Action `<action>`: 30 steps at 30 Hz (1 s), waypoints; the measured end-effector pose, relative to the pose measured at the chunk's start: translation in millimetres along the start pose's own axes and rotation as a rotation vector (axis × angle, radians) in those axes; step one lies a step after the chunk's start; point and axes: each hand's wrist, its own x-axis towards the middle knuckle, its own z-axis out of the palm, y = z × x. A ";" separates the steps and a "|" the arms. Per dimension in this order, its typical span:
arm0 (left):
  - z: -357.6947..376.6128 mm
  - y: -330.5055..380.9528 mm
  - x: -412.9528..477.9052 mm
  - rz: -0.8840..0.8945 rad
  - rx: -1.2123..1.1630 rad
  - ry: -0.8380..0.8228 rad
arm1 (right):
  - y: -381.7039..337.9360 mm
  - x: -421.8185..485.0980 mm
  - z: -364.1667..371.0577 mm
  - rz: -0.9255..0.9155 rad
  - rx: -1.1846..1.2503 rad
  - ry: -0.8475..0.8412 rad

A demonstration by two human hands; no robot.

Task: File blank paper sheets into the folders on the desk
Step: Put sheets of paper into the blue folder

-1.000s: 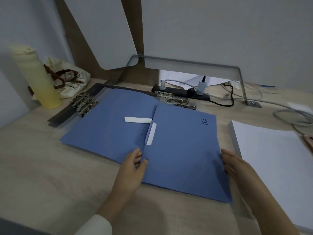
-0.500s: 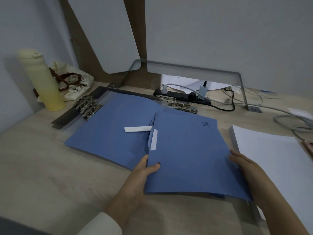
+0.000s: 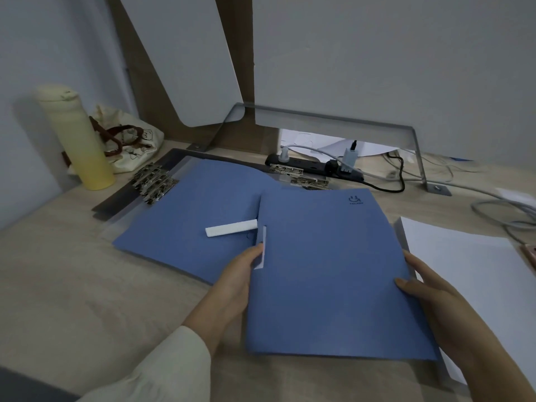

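A blue folder point(image 3: 327, 274) with a small logo near its top right corner is lifted off the desk toward me. My left hand point(image 3: 232, 282) grips its left edge, thumb beside the white spine tab. My right hand point(image 3: 432, 297) grips its right edge. A second blue folder point(image 3: 188, 221) lies flat behind it on the left, with a white strip point(image 3: 230, 227) on top. A stack of blank white paper point(image 3: 475, 274) rests on the desk at the right, just beyond my right hand.
Grey clipboards with metal clips point(image 3: 152, 181) lie under the flat folder. A yellow bottle point(image 3: 77, 137) and a cloth bag point(image 3: 130, 143) stand at the back left. A power strip point(image 3: 316, 166) with cables and a metal stand point(image 3: 417, 152) sit at the back.
The right-hand blue folder has been picked up by both hands, raised off the desk and drawn nearer to me. The other folder has stayed put.
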 end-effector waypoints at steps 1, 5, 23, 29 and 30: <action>1.5 0.2 -1.6 0.030 0.042 0.003 | -1.0 -1.3 0.0 0.002 0.001 -0.005; 4.5 4.0 -10.0 0.176 0.177 0.098 | -2.8 -4.8 1.7 0.028 0.021 -0.028; -21.1 27.7 -13.6 1.102 1.342 0.837 | -9.9 -21.0 33.5 -0.226 -0.028 -0.002; -36.2 50.8 -14.6 0.800 1.497 0.607 | -11.9 -25.8 31.1 -0.240 -0.061 0.009; -36.5 53.8 -15.7 0.747 1.508 0.586 | -11.8 -26.4 31.1 -0.240 -0.067 0.007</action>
